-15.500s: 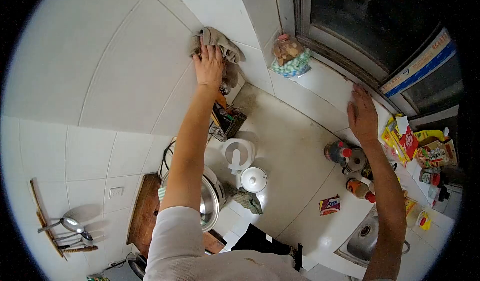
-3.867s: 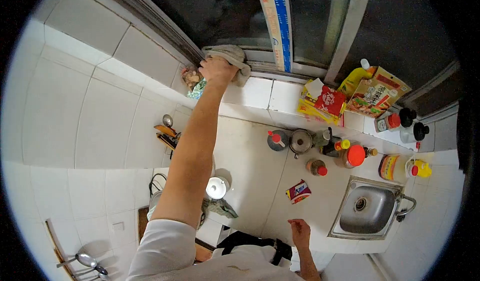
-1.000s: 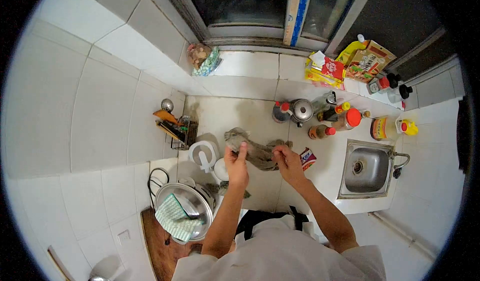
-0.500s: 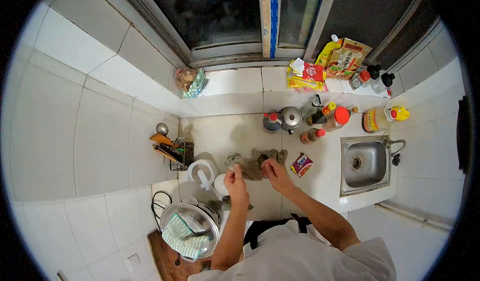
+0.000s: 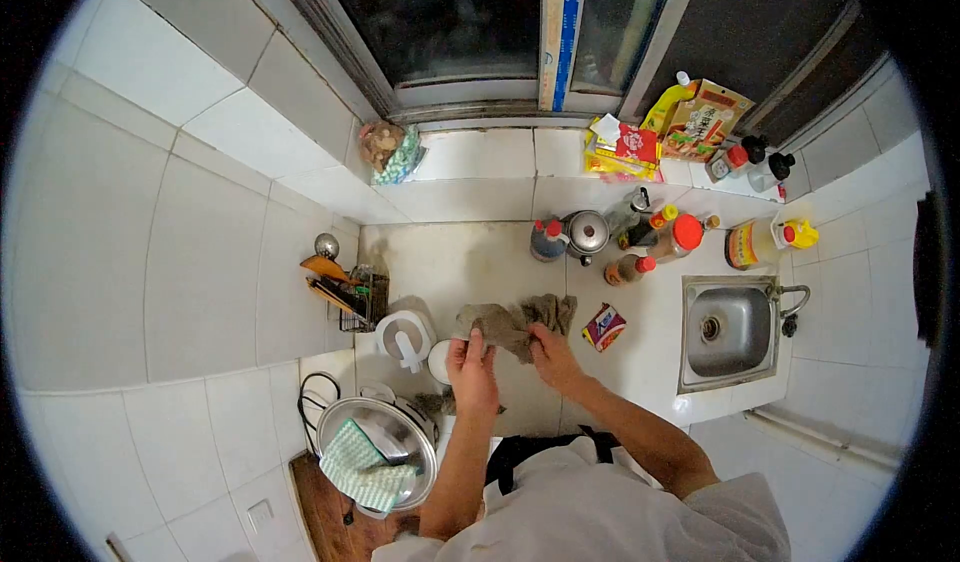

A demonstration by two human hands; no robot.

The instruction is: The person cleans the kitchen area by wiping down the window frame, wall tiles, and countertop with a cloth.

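Observation:
A grey-brown cloth (image 5: 497, 328) is stretched between my two hands above the white countertop (image 5: 450, 262). My left hand (image 5: 472, 374) pinches its near edge at the left. My right hand (image 5: 553, 357) grips it further right, and a bunched end lies beyond those fingers. Just left of my left hand are a white round lid (image 5: 440, 362), partly hidden, and a white plastic container with a handle (image 5: 404, 340). A second dark cloth (image 5: 433, 403) lies behind my left wrist. Right of my right hand is a small purple and red packet (image 5: 604, 328).
A steel pot (image 5: 415, 442) with a green-striped cloth (image 5: 362, 467) stands at the lower left. The utensil rack (image 5: 365, 300) is by the left wall. Bottles and a lidded pot (image 5: 587, 232) line the back; the sink (image 5: 728, 332) is at right. Food packets (image 5: 625, 147) lie on the ledge.
The cloth has come off the window frame and is now over the counter. My right hand has taken hold of it too. Over the last second both hands have shifted along the cloth.

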